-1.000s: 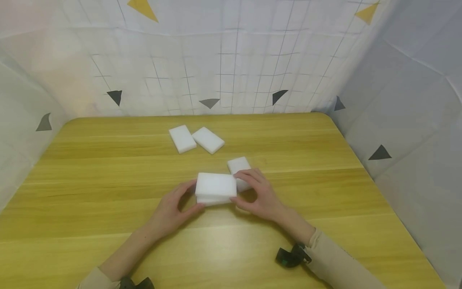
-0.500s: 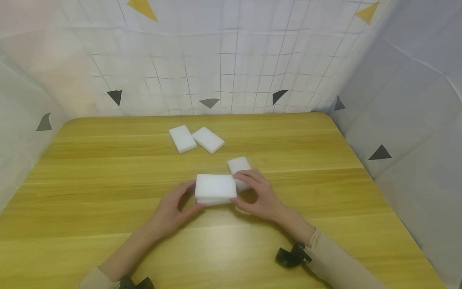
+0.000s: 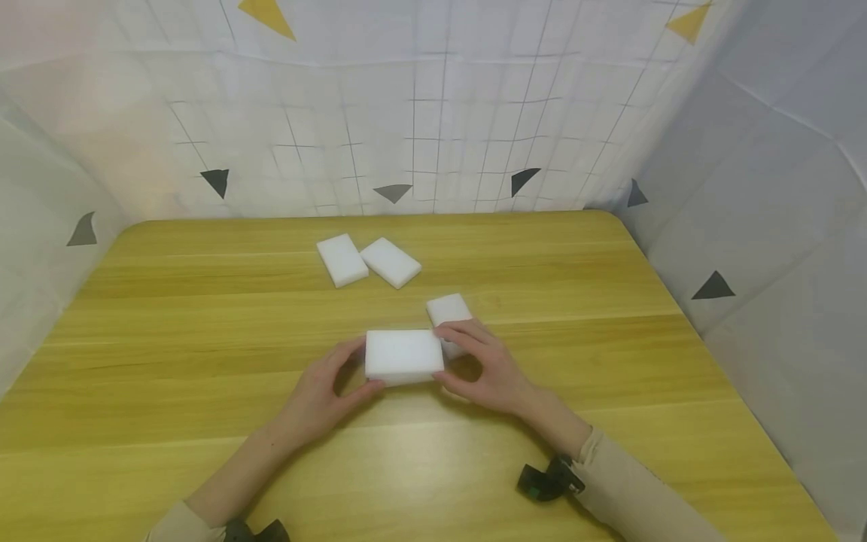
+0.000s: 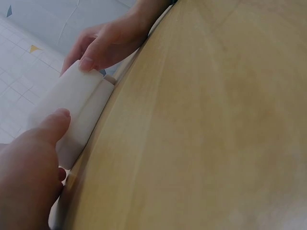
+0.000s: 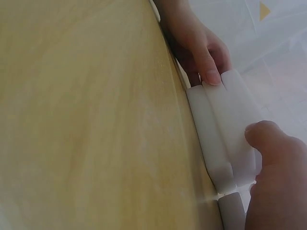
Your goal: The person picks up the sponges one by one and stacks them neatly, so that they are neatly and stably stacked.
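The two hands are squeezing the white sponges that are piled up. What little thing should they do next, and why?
Probably let go and lift away. The left hand and right hand pinch the ends of the sponge stack, whose top sponge looks squared over the one beneath in the wrist views. Then the single sponge right behind the stack could be taken.

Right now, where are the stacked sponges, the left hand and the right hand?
stacked sponges (image 3: 404, 354), head view, top face.
left hand (image 3: 318, 399), head view, back of hand.
right hand (image 3: 491, 373), head view, back of hand.
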A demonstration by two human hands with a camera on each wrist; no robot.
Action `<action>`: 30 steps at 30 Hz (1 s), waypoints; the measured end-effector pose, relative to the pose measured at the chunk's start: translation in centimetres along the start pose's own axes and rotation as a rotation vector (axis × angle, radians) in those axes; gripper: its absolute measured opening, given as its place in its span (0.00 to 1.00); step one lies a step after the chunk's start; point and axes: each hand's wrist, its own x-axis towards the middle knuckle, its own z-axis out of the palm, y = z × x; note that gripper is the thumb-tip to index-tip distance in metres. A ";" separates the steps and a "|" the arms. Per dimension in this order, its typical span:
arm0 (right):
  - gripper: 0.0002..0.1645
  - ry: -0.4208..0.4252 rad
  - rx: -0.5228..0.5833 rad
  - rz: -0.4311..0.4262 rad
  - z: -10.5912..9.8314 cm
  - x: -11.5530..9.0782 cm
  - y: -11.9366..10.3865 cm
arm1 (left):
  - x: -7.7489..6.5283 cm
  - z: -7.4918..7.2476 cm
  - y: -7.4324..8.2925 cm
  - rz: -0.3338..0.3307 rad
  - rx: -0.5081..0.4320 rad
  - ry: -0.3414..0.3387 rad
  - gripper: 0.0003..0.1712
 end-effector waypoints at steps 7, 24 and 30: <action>0.36 -0.013 -0.004 0.012 0.0 0.0 0.1 | 0.1 -0.1 0.0 0.008 -0.087 0.004 0.40; 0.34 -0.029 -0.010 0.021 -0.2 0.1 0.0 | 0.3 -0.1 -0.1 0.062 -0.132 0.019 0.38; 0.22 -0.023 -0.028 0.112 -0.4 -0.1 -0.1 | 0.2 -0.1 -0.1 0.073 -0.126 0.024 0.38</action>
